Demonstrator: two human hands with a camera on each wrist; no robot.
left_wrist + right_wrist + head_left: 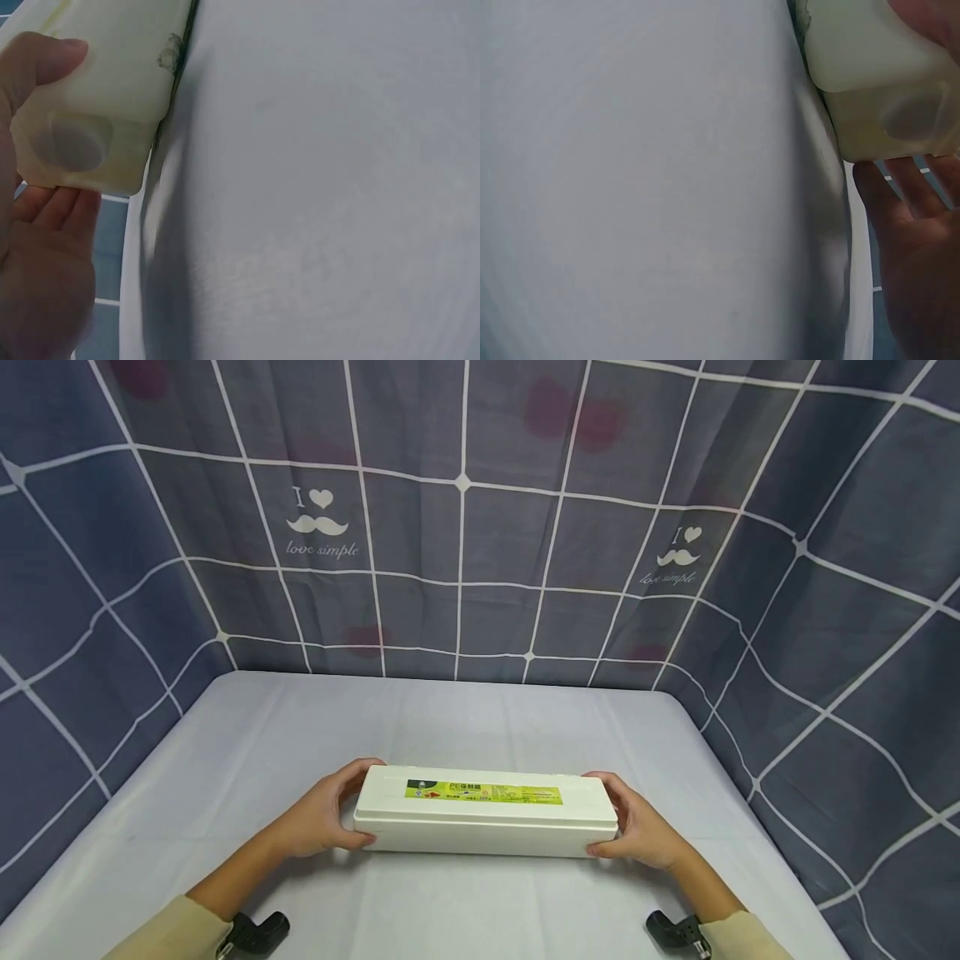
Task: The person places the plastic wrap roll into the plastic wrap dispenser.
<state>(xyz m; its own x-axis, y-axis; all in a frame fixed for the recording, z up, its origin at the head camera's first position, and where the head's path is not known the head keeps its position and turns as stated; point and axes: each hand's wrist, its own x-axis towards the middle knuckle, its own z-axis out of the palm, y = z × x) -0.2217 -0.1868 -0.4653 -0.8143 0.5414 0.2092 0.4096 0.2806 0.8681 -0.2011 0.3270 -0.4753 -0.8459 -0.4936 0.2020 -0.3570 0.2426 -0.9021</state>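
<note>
A long cream-white cling film box (pixel 480 837) lies crosswise over the front half of the table. Its lid carries a yellow-green label (pixel 483 792) with printed characters. My left hand (pixel 327 812) grips the left end, thumb on the near side and fingers round the far side. At the opposite end, my right hand (pixel 639 827) holds the box in much the same way. Both wrist views show a round recess in the box's end and fingers against its side. The lid looks closed, so the inside is hidden.
A white cloth (pixel 465 718) covers the table. Dark grey-blue curtains (pixel 495 543) with white grid lines stand behind it and along both sides. Black wrist mounts (pixel 258 933) sit at the cuffs of the beige sleeves (pixel 174 935).
</note>
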